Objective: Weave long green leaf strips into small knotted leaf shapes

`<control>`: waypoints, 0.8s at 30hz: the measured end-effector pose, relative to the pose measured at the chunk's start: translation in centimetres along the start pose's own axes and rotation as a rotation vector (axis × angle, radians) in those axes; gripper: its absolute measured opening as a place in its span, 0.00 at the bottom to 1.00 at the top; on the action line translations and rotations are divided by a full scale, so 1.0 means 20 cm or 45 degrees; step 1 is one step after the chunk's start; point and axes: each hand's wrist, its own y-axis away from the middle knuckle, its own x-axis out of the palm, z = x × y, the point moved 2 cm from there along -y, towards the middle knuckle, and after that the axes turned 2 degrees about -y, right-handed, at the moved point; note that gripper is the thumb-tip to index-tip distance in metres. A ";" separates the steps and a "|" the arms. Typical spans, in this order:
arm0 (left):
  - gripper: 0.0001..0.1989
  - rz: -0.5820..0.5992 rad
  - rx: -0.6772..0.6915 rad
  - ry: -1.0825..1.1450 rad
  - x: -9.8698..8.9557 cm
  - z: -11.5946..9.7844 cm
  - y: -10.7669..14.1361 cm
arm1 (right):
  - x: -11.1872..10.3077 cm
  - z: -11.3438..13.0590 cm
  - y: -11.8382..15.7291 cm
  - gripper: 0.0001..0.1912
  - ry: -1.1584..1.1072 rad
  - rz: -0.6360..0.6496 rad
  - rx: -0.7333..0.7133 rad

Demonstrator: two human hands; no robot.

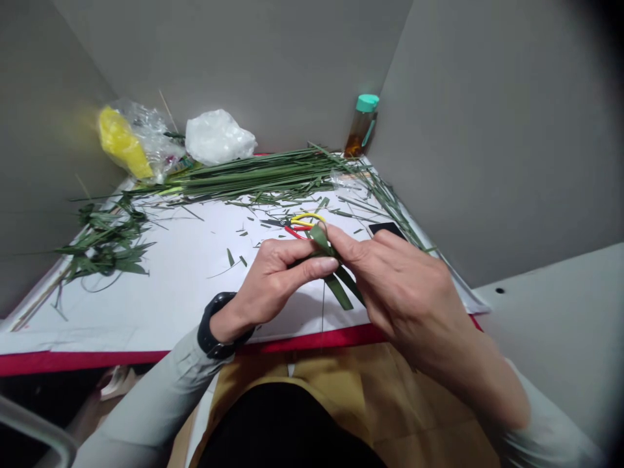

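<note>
Leaf strips (340, 294), pinched by left hand (277, 276) and right hand (404, 279); tails slanting rightward, toward near edge of table (180, 292).

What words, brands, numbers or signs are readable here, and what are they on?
No text is readable.
Leaf strip: no writing visible.
Pliers-like tool: too small to tell if marked.
Bottle: no legible label.
Wristwatch: no legible brand or numbers.
Clear plastic bag: coloured patches nearby, too blurred to tell if printed.
</note>
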 end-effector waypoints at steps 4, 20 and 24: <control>0.17 -0.022 -0.011 0.020 0.01 0.02 0.01 | 0.01 0.02 0.00 0.24 0.202 -0.008 -0.089; 0.16 -0.085 -0.035 0.108 0.00 0.05 0.03 | 0.02 0.01 0.00 0.18 0.230 -0.181 -0.211; 0.13 -0.066 0.006 0.095 0.00 0.04 0.03 | 0.02 -0.02 -0.01 0.23 0.021 -0.135 -0.100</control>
